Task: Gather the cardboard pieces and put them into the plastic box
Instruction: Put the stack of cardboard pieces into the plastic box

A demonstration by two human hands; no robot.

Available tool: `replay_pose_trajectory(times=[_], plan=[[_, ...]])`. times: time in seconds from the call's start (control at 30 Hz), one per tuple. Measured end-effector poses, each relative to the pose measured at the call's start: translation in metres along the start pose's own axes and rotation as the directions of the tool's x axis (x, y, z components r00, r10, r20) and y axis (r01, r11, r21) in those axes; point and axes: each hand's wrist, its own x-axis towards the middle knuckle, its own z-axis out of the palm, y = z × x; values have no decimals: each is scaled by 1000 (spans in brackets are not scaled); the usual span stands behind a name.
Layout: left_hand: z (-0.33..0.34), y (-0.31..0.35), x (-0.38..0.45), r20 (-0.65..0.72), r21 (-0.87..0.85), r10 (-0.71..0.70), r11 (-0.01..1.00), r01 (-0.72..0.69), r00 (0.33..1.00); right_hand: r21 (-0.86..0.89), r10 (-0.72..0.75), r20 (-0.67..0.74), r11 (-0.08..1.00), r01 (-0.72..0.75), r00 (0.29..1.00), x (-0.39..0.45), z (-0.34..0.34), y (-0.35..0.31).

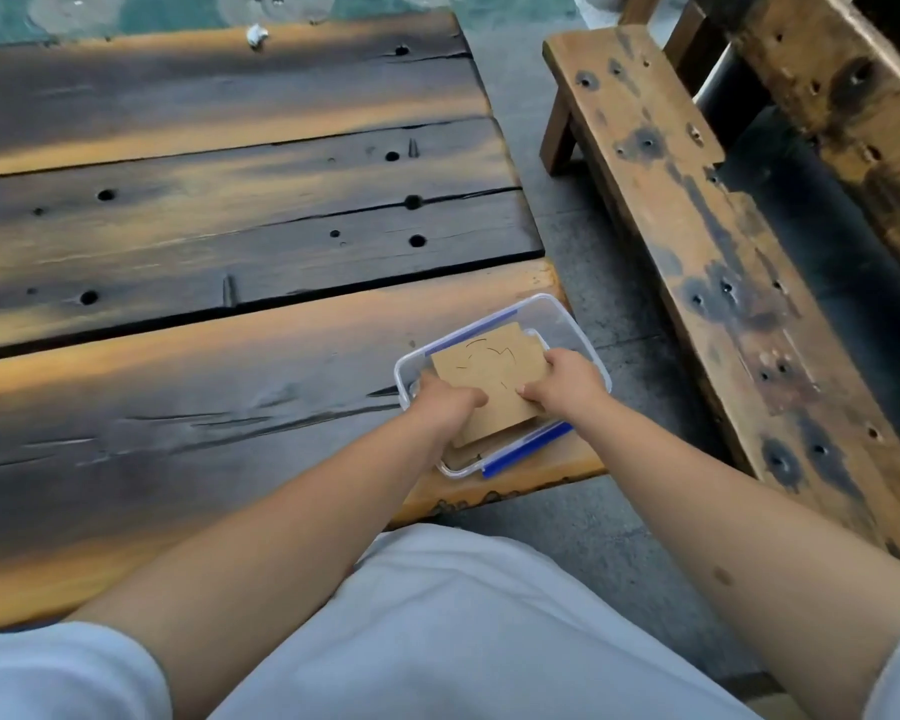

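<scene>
A clear plastic box with blue clips stands at the near right corner of the wooden table. A stack of brown cardboard pieces with dark pen lines lies tilted over and partly inside the box. My left hand grips the stack's near left edge. My right hand holds its right edge, fingers pressing on top. Lower pieces of the stack show under my left wrist near the box's front wall.
The dark, weathered plank table stretches left and away. A worn wooden bench runs along the right, across a strip of grey paved floor. A small white scrap lies at the table's far edge.
</scene>
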Motion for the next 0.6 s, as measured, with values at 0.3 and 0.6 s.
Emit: replay_pose_trajectory(times=[0.3,0.6], plan=[[9,-5,15,-33,60,-54,997,56,998,-202,30,93,979,-11,995,18,8,-6],[-4,-4,26,-32,411,-12,911,24,999,-134,42,153,991,-22,987,15,21,-7]])
